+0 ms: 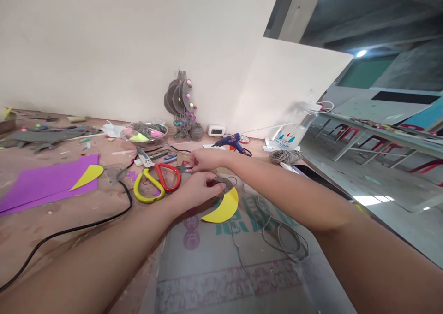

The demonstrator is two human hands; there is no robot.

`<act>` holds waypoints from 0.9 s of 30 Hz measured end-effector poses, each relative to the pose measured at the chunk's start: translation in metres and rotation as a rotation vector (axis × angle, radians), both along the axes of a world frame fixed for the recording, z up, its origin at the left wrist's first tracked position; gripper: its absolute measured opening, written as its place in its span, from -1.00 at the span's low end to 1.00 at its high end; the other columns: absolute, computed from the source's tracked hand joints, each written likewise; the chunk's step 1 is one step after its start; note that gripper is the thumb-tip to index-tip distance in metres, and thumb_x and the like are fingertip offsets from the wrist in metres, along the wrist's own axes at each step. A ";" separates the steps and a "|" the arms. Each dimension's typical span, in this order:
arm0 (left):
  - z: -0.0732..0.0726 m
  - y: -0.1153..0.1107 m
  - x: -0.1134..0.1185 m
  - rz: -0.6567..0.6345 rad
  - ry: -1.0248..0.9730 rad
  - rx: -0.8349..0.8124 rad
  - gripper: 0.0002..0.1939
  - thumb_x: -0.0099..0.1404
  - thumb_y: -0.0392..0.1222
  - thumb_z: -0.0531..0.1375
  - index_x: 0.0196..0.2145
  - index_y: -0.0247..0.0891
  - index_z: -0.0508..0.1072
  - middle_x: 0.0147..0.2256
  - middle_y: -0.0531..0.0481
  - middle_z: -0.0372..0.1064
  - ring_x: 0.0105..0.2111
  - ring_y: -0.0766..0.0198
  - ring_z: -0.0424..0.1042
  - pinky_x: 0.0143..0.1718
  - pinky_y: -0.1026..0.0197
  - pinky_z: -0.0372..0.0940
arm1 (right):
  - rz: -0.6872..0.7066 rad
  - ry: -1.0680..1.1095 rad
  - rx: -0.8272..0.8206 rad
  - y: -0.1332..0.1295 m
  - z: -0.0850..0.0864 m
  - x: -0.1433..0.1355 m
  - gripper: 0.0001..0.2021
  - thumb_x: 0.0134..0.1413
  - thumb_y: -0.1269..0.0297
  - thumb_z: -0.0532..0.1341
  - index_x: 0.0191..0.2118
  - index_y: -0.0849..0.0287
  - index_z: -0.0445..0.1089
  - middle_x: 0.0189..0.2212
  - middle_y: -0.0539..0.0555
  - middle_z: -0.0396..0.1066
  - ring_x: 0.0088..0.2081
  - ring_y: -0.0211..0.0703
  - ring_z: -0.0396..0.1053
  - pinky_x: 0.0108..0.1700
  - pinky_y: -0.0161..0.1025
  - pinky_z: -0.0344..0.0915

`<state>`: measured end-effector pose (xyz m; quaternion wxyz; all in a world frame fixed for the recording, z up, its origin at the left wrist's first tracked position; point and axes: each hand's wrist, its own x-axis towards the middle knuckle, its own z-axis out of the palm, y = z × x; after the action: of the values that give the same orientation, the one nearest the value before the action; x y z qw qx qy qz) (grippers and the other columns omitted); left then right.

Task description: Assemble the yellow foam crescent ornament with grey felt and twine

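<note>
My left hand (204, 189) is closed with thumb and fingers on a grey crescent piece (224, 181), which has a yellow paper crescent (226, 208) along its lower right side. Just beyond it, my right hand (206, 159) reaches across to the left, its fingers closed at the end of a slim dark tool (185, 169) that I cannot make out clearly. Large scissors (154, 185) with one yellow and one red handle lie to the left of both hands. Under the hands is a grey printed sheet (194, 286).
At the left lie purple sheets (44, 180), a yellow paper piece (88, 176) and a black cable (86, 224). Behind stand a bowl (145, 134), a grey hanging ornament (182, 104), a digital clock (216, 130) and a blue glue gun (231, 142). Grey cord (285, 156) lies right.
</note>
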<state>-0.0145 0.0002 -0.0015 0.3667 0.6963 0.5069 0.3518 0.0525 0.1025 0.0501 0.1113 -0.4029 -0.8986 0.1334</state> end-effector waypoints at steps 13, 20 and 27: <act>0.009 -0.001 0.003 0.023 -0.247 -0.120 -0.73 0.18 -0.06 0.06 -0.56 -0.28 0.30 -0.62 0.12 0.21 -0.63 0.44 0.14 -0.62 0.37 0.04 | 0.058 0.390 0.079 -0.031 0.009 0.105 -0.75 0.25 0.21 -0.13 -0.31 0.20 0.19 -0.45 0.02 0.25 -0.44 -0.29 0.22 -0.32 -0.31 0.19; 0.009 0.002 -0.001 0.063 -0.249 -0.127 -0.67 0.22 0.00 0.05 -0.54 -0.30 0.33 -0.58 0.08 0.23 -0.61 0.44 0.15 -0.60 0.38 0.05 | -0.020 0.518 -0.323 -0.067 -0.023 0.134 -0.79 0.05 0.15 0.14 -0.31 0.20 0.25 -0.48 -0.02 0.22 -0.45 -0.29 0.19 -0.41 -0.35 0.17; 0.012 0.001 0.000 0.049 -0.211 -0.159 -0.67 0.21 0.02 0.06 -0.52 -0.28 0.36 -0.55 0.07 0.27 -0.58 0.42 0.18 -0.57 0.38 0.10 | -0.007 0.510 -0.372 -0.071 -0.033 0.132 -0.78 0.02 0.19 0.15 -0.54 0.20 0.28 -0.62 -0.06 0.14 -0.57 -0.35 0.07 -0.55 -0.39 0.03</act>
<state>-0.0145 0.0015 0.0101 0.4632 0.6118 0.5085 0.3907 0.1844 0.0311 0.0168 0.2577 -0.3730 -0.8006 0.3918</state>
